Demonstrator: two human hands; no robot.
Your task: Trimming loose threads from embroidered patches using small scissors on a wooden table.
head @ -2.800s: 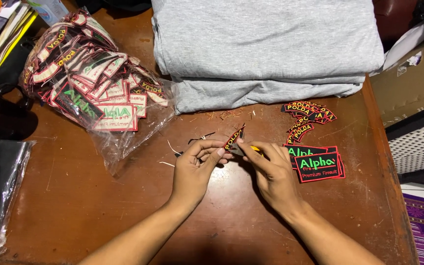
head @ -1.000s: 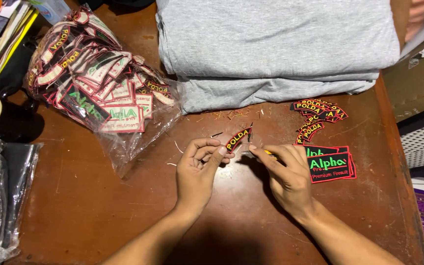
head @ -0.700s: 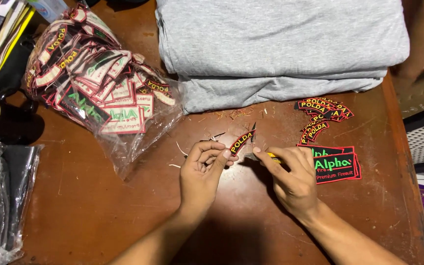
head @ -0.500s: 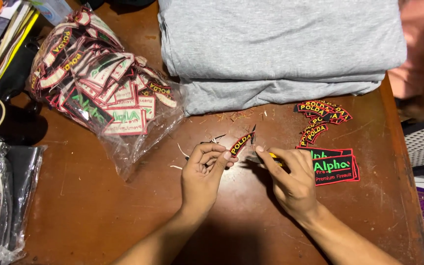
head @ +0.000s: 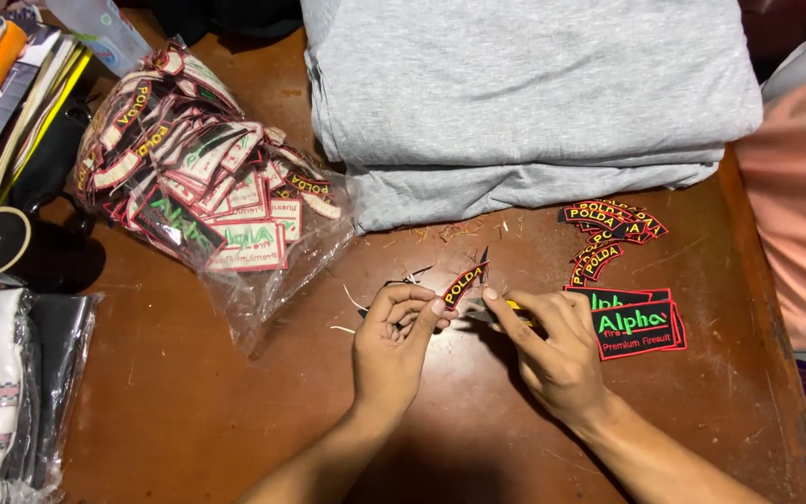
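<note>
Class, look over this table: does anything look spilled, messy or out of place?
Yes. Thread snippings lie scattered on the brown table near the folded grey cloth, above the left hand holding a curved patch. The clear bag of patches lies open and slumped.

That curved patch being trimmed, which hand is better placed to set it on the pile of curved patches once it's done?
Probably the right hand: the pile of curved patches lies on its side, just beyond it. But it holds a small cutter, while the left hand pinches the curved patch and would have to cross over.
</note>
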